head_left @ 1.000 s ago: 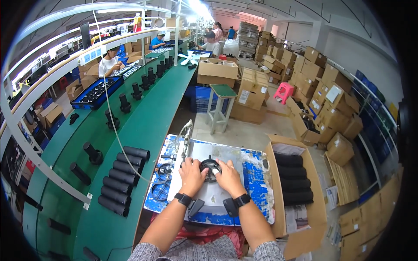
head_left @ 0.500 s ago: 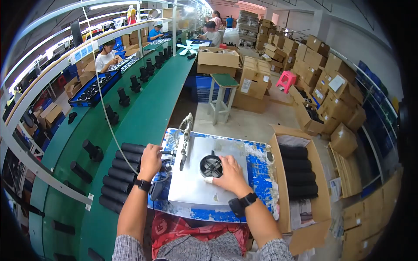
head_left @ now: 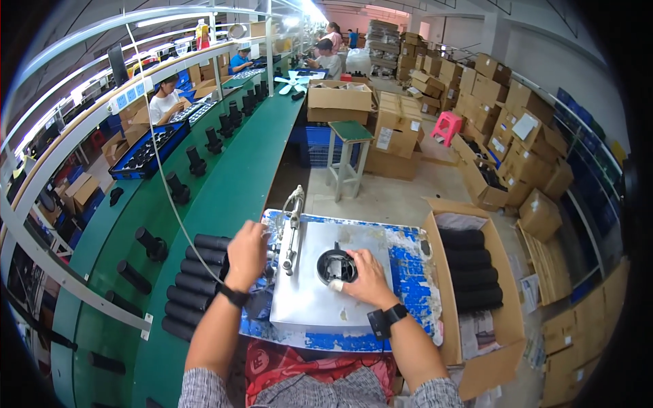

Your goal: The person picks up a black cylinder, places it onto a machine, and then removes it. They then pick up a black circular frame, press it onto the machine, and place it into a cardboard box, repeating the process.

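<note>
Centre of frame, slightly low: the black, round, rimmed part, apparently moulded plastic with a recessed inside, is resting on the silver-grey flat metal plate, which is itself sitting on the blue-and-white desk with chipped paint. Judging handling: the part is probably being light and stiff, a little slippery on the smooth metal; any thin inner ribs would be its more fragile zone, so the outer rim is looking the best place to take hold. The right-hand grip is curving, partly open, over the rim's right side, its fingers pressing near the upper right edge and its thumb, wearing a white fingertip cover, touching the lower edge; the part is sitting between them. The left-hand grip, left of centre, is hovering near the silver metal rod-like fixture; its fingers are curling inward, but their tips are hiding, so cannot tell whether they are closing on anything.
</note>
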Tool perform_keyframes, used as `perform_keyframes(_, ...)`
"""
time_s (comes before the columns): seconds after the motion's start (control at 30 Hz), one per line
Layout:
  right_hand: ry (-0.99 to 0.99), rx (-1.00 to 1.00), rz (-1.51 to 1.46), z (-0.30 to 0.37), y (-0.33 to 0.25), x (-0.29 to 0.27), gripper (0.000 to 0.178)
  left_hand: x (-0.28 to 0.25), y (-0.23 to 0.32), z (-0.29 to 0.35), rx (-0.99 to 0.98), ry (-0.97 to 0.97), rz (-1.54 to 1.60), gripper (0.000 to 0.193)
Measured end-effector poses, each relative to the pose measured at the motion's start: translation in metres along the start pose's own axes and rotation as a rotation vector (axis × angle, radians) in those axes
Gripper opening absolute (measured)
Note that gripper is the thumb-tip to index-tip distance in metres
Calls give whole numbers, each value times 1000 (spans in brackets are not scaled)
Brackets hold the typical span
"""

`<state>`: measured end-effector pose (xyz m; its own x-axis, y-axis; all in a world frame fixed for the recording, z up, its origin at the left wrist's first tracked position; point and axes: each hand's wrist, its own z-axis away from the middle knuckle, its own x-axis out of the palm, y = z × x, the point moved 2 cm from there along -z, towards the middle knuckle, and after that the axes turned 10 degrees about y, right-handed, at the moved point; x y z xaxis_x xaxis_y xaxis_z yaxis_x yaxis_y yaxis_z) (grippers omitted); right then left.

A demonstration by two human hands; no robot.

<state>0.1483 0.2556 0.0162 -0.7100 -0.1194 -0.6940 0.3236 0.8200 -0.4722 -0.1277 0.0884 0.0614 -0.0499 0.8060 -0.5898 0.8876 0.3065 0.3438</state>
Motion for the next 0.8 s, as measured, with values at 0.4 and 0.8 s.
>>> perform_keyframes(0.4, -225, 162, 191, -46, -27, 5, 40, 26, 98, 46, 516, -721, 118, 31)
perform_keyframes(0.8, -420, 111, 632, -73, -22, 50, 35, 40, 95, 42, 482, -684, 321, 32)
